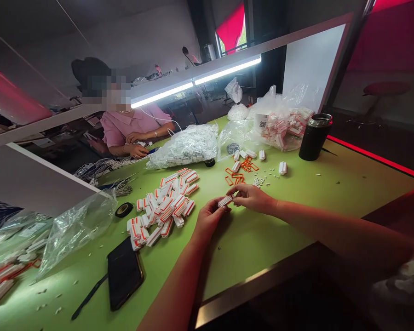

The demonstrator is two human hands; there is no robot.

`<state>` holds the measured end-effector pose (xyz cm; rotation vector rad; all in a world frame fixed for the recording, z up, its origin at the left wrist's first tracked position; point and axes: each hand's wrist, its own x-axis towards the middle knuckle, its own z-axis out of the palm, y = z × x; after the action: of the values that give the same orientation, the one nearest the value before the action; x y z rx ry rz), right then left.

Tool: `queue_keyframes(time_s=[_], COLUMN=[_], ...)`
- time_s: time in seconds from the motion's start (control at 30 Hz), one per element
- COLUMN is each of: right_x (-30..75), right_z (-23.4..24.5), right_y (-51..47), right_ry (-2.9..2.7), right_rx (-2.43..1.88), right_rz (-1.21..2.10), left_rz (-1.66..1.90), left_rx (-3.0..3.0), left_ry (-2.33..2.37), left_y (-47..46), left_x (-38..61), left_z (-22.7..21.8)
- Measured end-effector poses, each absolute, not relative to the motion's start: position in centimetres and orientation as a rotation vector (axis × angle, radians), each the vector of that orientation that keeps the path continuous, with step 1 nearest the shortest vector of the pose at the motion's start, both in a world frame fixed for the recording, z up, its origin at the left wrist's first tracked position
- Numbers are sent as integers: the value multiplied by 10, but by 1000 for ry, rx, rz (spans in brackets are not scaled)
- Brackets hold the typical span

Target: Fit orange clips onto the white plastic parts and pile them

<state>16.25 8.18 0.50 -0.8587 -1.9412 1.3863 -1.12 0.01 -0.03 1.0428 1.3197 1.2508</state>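
Between my two hands is a white connector housing (225,201) with rows of small holes on its face. My left hand (209,215) pinches its near left end between thumb and fingers. At the far right end, my right hand (250,197) has its fingertips closed on the same housing. Just beyond my right hand lie loose orange rings (235,178) and a scatter of tiny white plugs (260,182). Several white housings without orange show behind them, one housing (283,168) standing apart. Left of my hands spreads a heap of white housings with orange rings (169,207).
A phone (124,273) and a roll of black tape (123,209) lie left on the green table (262,248). Filled clear bags (189,145) and a black flask (315,138) stand at the back. Across the table, a person in a pink shirt (134,124) handles small parts.
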Motion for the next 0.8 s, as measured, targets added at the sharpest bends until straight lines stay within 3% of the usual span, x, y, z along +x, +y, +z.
queue_keyframes(time_s=[0.8], right_x=[155], right_z=[-8], right_y=[82], right_ry=[-1654], right_rx=[-789], right_rz=[1661], left_rz=[1222], left_rx=[1114], left_ry=[1252], left_y=[5], left_x=[-10], left_z=[-13])
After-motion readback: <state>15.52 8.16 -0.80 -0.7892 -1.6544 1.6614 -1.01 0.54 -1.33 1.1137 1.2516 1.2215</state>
